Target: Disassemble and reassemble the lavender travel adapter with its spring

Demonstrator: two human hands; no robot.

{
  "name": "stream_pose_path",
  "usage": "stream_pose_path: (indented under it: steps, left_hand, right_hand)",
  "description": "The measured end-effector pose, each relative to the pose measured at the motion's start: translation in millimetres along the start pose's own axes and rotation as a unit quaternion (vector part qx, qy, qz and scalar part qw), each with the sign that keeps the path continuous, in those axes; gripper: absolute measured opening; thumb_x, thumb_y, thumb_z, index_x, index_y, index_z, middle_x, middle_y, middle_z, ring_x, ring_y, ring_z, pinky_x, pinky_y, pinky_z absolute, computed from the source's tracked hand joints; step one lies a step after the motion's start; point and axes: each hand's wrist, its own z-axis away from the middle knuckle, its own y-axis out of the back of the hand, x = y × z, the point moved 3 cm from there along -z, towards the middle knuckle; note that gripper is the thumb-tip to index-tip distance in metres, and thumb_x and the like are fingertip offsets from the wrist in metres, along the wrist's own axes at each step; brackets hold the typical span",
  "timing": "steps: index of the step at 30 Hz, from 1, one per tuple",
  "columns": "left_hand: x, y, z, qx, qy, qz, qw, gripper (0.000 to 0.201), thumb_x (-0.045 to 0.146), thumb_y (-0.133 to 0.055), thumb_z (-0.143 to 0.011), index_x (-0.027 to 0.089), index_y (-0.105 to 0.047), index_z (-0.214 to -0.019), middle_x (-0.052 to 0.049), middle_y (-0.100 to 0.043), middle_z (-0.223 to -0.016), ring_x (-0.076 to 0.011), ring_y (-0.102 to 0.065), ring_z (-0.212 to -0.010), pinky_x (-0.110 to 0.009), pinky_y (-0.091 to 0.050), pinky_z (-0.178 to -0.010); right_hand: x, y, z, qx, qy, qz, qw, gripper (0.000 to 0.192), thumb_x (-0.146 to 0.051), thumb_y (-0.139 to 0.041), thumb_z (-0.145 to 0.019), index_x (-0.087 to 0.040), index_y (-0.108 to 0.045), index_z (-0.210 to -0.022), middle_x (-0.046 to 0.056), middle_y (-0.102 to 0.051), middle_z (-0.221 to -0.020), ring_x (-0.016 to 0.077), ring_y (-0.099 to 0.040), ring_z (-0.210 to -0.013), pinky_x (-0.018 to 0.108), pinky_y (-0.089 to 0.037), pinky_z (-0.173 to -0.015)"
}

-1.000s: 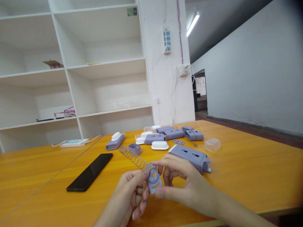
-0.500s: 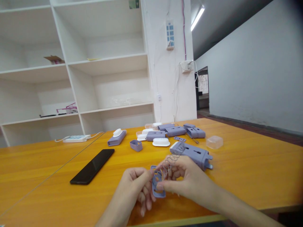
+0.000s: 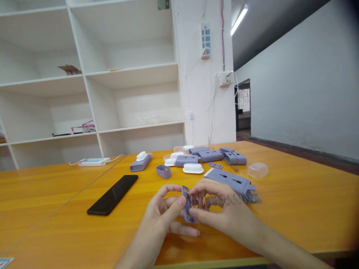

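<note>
My left hand is closed on a small purple plastic plate with cut-outs, pinching it between thumb and fingers. The plate stands nearly edge-on to me. Opposite it, my right hand has its fingers curled round a long metal coil spring, and its thumb touches the plate's lower part. One end of the spring meets the plate; the rest stretches out to the right. Just behind my right hand lies a long purple plastic housing with two slots. Exactly how the spring sits against the plate is hidden by my fingers.
Several purple housings and white brush heads lie farther back. A purple ring-shaped part, a clear cap and a black phone rest on the table. White shelves stand behind.
The spring has swung from slanting up and away to lying almost level, pointing right. The plate has turned edge-on and come up slightly; both hands still hold the parts.
</note>
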Motion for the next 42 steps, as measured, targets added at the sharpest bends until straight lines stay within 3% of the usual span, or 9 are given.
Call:
stream_pose_path:
  steps: [5,10,21,32,37,42]
  left_hand:
    - [-1.7,2.6,-2.0,0.0,-0.01,0.026,1.0,0.045,0.03,-0.081,-0.085,0.017,-0.054,-0.118,-0.006,-0.072,-0.095,-0.0172,-0.071,-0.077,-0.036,-0.066,-0.068]
    - [-5.9,6.3,-2.4,-0.033,-0.015,0.035,0.999,0.043,0.029,-0.077,-0.09,0.021,-0.059,-0.128,-0.008,-0.07,-0.102,-0.0193,-0.07,-0.086,-0.036,-0.064,-0.074]
    - [-4.7,3.4,-0.5,-0.01,-0.045,0.037,0.998,0.04,0.03,-0.084,-0.083,0.026,-0.072,-0.121,-0.008,-0.072,-0.105,-0.0236,-0.07,-0.095,-0.042,-0.064,-0.08]
    - [-3.3,2.2,0.1,0.002,-0.057,0.035,0.998,0.038,0.031,-0.083,-0.083,0.027,-0.075,-0.119,-0.01,-0.069,-0.12,-0.0261,-0.072,-0.097,-0.045,-0.064,-0.083]
    - [-3.0,1.3,1.6,0.006,-0.066,0.034,0.997,0.036,0.032,-0.082,-0.084,0.026,-0.075,-0.119,-0.011,-0.066,-0.126,-0.0277,-0.072,-0.101,-0.046,-0.064,-0.084]
    - [2.5,-0.7,4.0,0.053,-0.086,0.012,0.995,0.039,0.035,-0.084,-0.081,0.026,-0.076,-0.118,-0.012,-0.07,-0.121,-0.0287,-0.073,-0.1,-0.041,-0.065,-0.08]
  right_hand:
    - [0.0,1.8,2.0,0.034,0.04,0.058,0.997,0.02,-0.028,-0.083,-0.081,-0.025,-0.072,-0.098,0.0,-0.072,-0.099,0.0185,-0.067,-0.089,0.029,-0.055,-0.076]
    - [-2.2,2.0,1.2,0.037,0.085,0.066,0.993,0.018,-0.024,-0.081,-0.082,-0.024,-0.07,-0.096,-0.001,-0.069,-0.095,0.0174,-0.065,-0.088,0.03,-0.052,-0.081]
    - [-5.5,3.3,2.4,0.072,0.066,0.088,0.991,0.013,-0.028,-0.075,-0.085,-0.023,-0.064,-0.081,-0.002,-0.065,-0.083,0.0169,-0.06,-0.077,0.03,-0.048,-0.069]
    - [-3.6,4.8,0.2,0.049,0.019,0.022,0.998,0.015,-0.033,-0.076,-0.087,-0.022,-0.066,-0.087,-0.001,-0.067,-0.086,0.0165,-0.063,-0.077,0.03,-0.051,-0.069]
    - [-4.2,3.9,1.2,0.051,0.03,0.031,0.998,0.017,-0.033,-0.077,-0.085,-0.021,-0.066,-0.087,0.0,-0.068,-0.087,0.017,-0.063,-0.075,0.03,-0.051,-0.066]
    - [-3.9,3.0,2.3,0.052,0.052,0.044,0.996,0.014,-0.027,-0.078,-0.083,-0.022,-0.065,-0.084,0.0,-0.066,-0.083,0.0169,-0.062,-0.074,0.03,-0.051,-0.066]
